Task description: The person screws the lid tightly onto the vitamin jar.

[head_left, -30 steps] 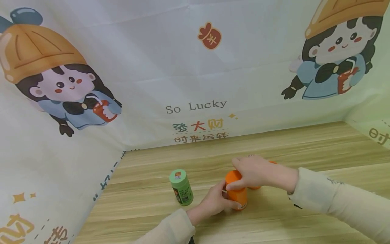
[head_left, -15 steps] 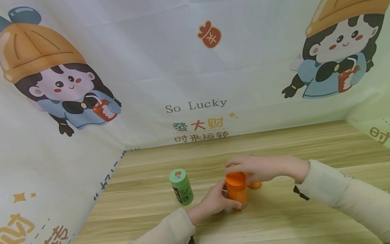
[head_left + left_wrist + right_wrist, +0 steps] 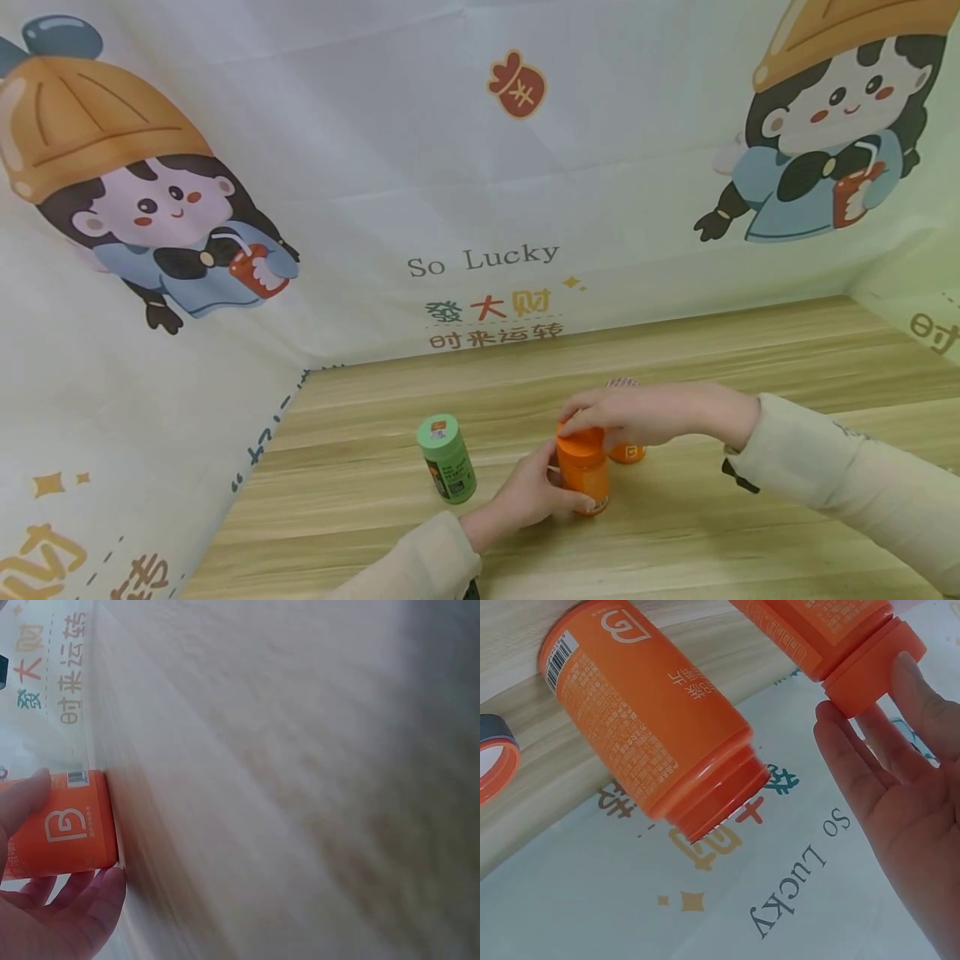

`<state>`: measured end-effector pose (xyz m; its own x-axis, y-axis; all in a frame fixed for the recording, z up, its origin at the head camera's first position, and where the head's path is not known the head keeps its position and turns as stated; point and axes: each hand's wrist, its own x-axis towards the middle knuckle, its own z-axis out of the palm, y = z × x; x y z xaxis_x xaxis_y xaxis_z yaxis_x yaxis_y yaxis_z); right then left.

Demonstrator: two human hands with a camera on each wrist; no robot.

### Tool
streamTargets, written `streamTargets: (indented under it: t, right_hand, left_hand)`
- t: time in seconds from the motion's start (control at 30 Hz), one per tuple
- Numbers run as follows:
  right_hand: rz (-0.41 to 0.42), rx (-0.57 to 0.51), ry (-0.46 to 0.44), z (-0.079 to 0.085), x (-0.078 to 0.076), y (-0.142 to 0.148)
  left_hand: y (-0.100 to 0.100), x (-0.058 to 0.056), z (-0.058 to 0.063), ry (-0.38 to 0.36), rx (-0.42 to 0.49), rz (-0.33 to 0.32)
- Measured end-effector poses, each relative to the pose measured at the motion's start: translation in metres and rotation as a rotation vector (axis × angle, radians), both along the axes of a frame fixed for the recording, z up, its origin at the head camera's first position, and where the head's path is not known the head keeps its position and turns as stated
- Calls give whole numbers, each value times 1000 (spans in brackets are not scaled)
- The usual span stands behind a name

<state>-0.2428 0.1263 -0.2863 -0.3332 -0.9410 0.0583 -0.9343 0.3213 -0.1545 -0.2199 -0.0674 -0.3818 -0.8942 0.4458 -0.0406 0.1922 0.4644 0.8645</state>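
My left hand point(image 3: 528, 492) grips an upright orange bottle point(image 3: 588, 481) low on its body. In the left wrist view its thumb and fingertips point(image 3: 111, 891) lie around the bottle's base, right at the tabletop. My right hand point(image 3: 645, 412) comes over the top from the right and holds the bottle's orange cap point(image 3: 870, 667) between thumb and fingers; the cap sits on the bottle. A second orange bottle point(image 3: 649, 705) stands just behind, uncapped, its threaded neck showing in the right wrist view. In the head view the right hand hides most of it.
A light green bottle point(image 3: 447, 462) with its lid on stands to the left of the hands. An orange ring-shaped cap with a grey part point(image 3: 499, 754) lies near the second bottle. A printed cloth point(image 3: 480, 192) walls the wooden tabletop point(image 3: 360, 467) at the back and sides.
My right hand lifted its fingers off the front of the cap, turned back to the far side, and took hold of the cap again. My left hand and the bottle stay in place.
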Motion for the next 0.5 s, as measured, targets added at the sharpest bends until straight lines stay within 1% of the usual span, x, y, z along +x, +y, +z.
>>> streamTargets:
  t: [0.17,0.27,0.33,0.4,0.5]
  right_hand:
    - [-79,27,-50,1,2,-2]
    - [-148,64,-91,1,3,-3]
    - [-161,74,-95,1,3,-3]
    - [-156,72,-83,-2,1,-3]
    - [-126,39,-61,-8,-2,-2]
  left_hand:
    - [1,1,0,6,-3,18]
    - [2,2,1,0,4,32]
    - [2,3,1,0,12,36]
    - [2,3,1,1,16,39]
    - [2,4,2,14,9,39]
